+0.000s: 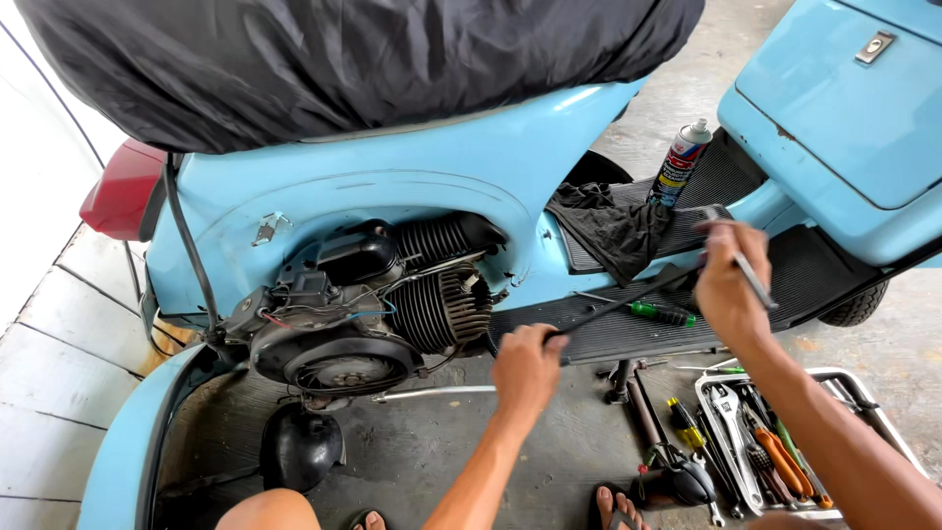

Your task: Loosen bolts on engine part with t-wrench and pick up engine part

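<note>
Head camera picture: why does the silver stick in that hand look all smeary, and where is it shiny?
In the head view, the right hand and its thin metal tool are smeared by motion blur, while the engine and left hand look sharp. Soft daylight puts a pale sheen on the black seat cover and blue body panel. The engine cavity is in shadow.

Two bare forearms, no sleeves, no watch, no rings or gloves seen. Left hand (pixel 525 368) and right hand (pixel 728 287) both uncovered. Bare knee at bottom edge. Feet in dark flip-flop sandals (pixel 616 512), strap between toes; toes of the other foot just visible.
</note>
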